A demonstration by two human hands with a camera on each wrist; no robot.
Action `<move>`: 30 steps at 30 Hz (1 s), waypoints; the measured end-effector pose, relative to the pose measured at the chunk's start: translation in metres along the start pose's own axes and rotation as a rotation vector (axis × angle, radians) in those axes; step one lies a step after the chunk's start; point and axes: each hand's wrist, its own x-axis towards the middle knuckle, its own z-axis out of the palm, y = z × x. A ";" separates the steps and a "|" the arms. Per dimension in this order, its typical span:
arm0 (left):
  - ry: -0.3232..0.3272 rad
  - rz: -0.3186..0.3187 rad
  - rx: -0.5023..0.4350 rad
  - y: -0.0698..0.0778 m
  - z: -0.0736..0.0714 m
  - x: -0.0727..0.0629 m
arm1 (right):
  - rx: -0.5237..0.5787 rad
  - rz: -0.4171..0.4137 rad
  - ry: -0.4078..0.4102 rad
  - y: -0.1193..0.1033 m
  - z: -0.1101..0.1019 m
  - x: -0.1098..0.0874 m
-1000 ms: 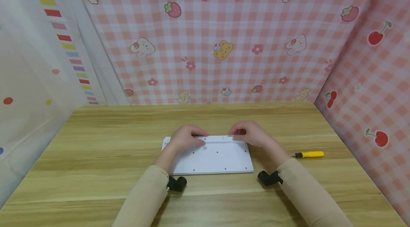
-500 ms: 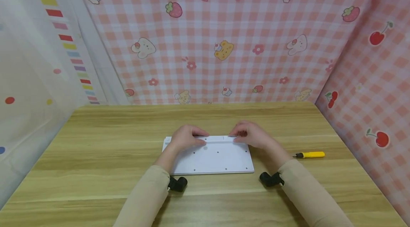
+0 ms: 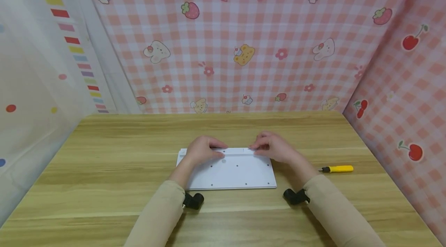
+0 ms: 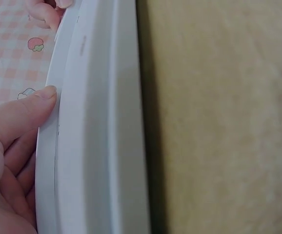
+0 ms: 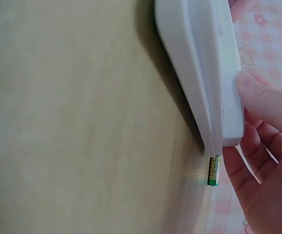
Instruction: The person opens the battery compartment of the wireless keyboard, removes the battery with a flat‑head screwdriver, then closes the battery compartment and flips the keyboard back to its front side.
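A white keyboard (image 3: 230, 173) lies with its screw-dotted underside up on the wooden table, its raised ridge (image 3: 238, 151) along the far edge. My left hand (image 3: 201, 149) grips the ridge left of its middle, thumb on the near side and fingers behind. Near the ridge's right end, my right hand (image 3: 275, 147) holds it between thumb and fingers. In the right wrist view, the right thumb (image 5: 265, 100) presses the ridge's side, with the other fingers curled behind. A green battery (image 5: 213, 170) shows just past the keyboard's end there; the head view does not show it.
A screwdriver with a yellow handle (image 3: 340, 168) lies on the wooden table (image 3: 115, 185), right of the right forearm. Patterned cloth (image 3: 216, 45) hangs behind the table and along its sides. A small black camera (image 3: 193, 201) sits at the left wrist, and another at the right.
The right hand's fingers shift slightly at the ridge, the forefinger now lying closer to its top. The left hand and the keyboard stay in place.
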 end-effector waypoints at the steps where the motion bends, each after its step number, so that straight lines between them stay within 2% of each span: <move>1: 0.000 -0.002 0.002 0.000 0.000 0.000 | -0.003 -0.007 0.005 0.000 0.000 0.000; 20: 0.010 -0.006 -0.010 -0.001 0.002 -0.001 | -0.039 -0.028 0.022 -0.002 0.001 -0.005; 25: 0.007 0.041 0.024 0.002 0.002 -0.003 | -0.044 -0.047 0.023 0.004 0.002 -0.007; 30: -0.009 0.090 0.059 0.005 0.004 -0.005 | -0.010 0.013 0.015 0.008 0.000 -0.011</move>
